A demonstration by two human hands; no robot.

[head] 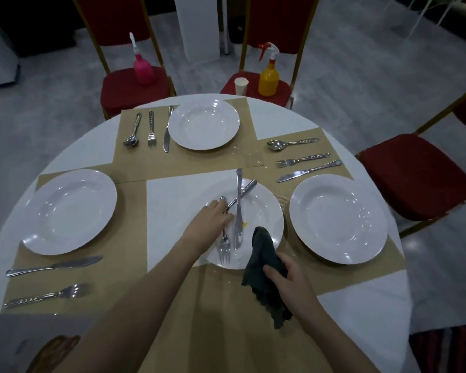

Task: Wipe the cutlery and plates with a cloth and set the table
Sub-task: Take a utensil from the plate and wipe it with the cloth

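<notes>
Fingers of the left hand [211, 216] curl around a fork [224, 244] on the nearest plate [267, 211], where a knife [238, 211] and a third utensil [244, 191] cross; the right hand [287, 275] grips a dark cloth [264, 262] at that plate's rim. Four white plates sit on tan placemats [205, 305]. Beyond lie three more knives, three forks and two spoons. Round white table [366, 300], grey floor, red chairs holding two spray bottles and one paper cup [241, 86].

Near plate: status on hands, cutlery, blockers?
Left hand fingers on fork. Right hand grips dark cloth. Near plate holds knife, yellow stain. No blockers.
</notes>
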